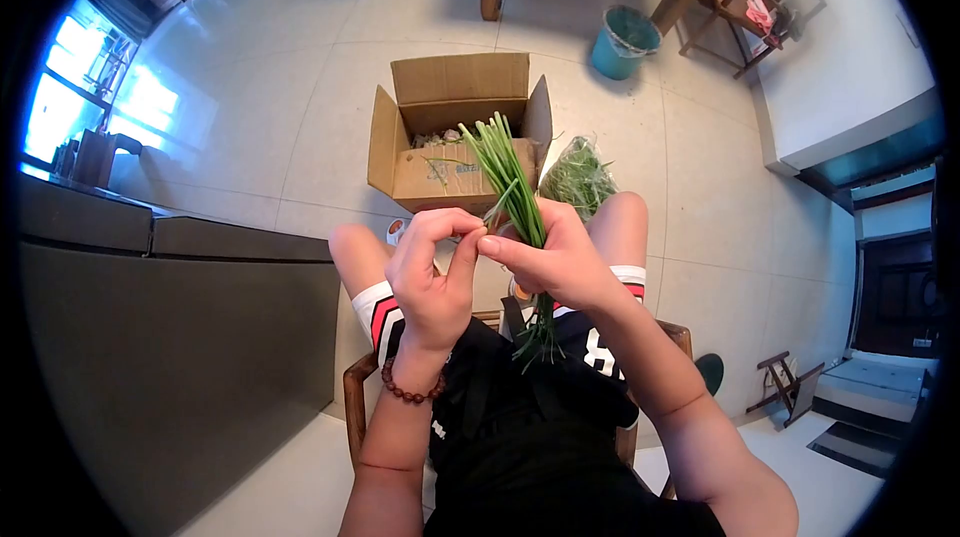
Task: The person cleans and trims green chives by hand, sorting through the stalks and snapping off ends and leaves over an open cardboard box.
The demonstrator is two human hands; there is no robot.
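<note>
A bunch of chives (515,182), long and green, runs up from my lap toward the cardboard box, its thin loose ends (540,337) hanging over my dark clothing. My right hand (565,257) is wrapped round the middle of the bunch. Beside it, my left hand (435,267) is closed in a pinch at a thin stem (502,199) that sticks out to the left of the bunch. The left fingertips and the right thumb nearly meet; whether they touch is hard to make out.
An open cardboard box (425,177) with scraps in it stands on the tiled floor ahead. Right of it lies a clear plastic bag of greens (580,177). A teal bucket (622,45) is farther back, and a dark cabinet (180,337) rises on the left.
</note>
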